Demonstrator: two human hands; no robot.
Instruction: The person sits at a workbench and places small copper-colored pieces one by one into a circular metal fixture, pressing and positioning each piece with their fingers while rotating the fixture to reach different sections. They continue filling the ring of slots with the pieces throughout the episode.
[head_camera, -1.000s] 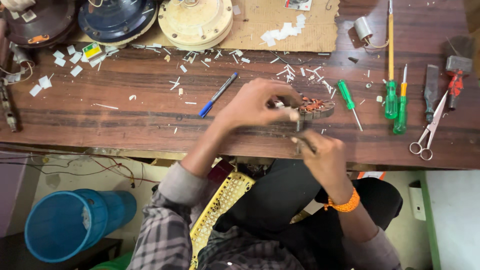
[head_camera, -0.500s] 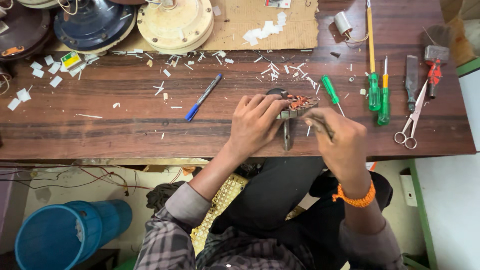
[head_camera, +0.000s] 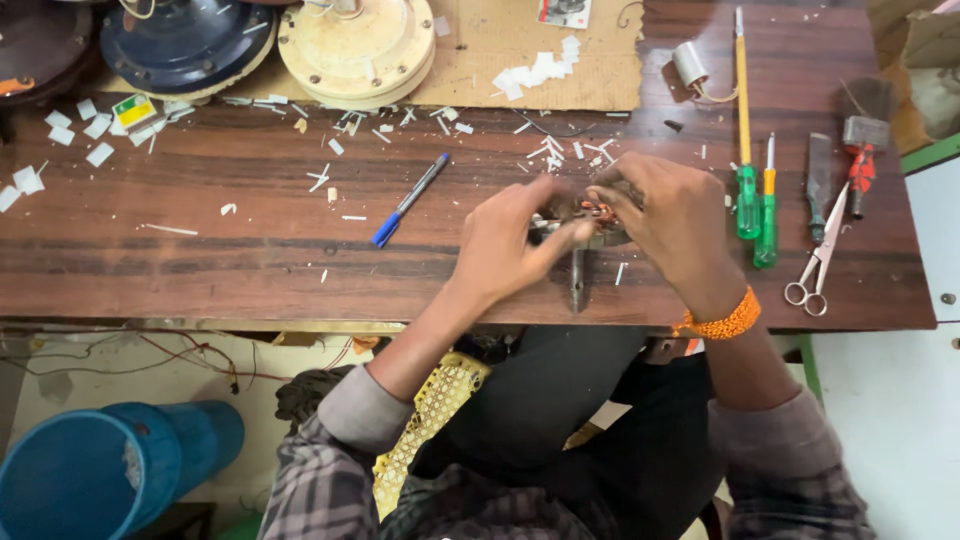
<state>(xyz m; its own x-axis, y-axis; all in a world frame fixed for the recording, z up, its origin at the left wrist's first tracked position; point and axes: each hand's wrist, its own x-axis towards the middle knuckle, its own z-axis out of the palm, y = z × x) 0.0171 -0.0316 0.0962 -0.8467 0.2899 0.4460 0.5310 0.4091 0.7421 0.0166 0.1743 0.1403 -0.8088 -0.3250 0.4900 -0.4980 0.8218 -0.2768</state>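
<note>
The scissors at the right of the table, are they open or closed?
Closed: the scissors lie flat on the wooden table, blades together in one narrow line, both finger rings side by side.

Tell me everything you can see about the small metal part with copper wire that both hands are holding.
The small wound part lies at the wooden workbench's front edge, mostly hidden by both hands. Reddish copper wire coils show on top of a grey metal body; a dark metal shaft sticks out toward the person. The left hand grips its left side and the right hand covers its right side. Finer details are blurred.

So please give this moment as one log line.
left hand: on wound part | right hand: on same part | pen: lying left
</note>
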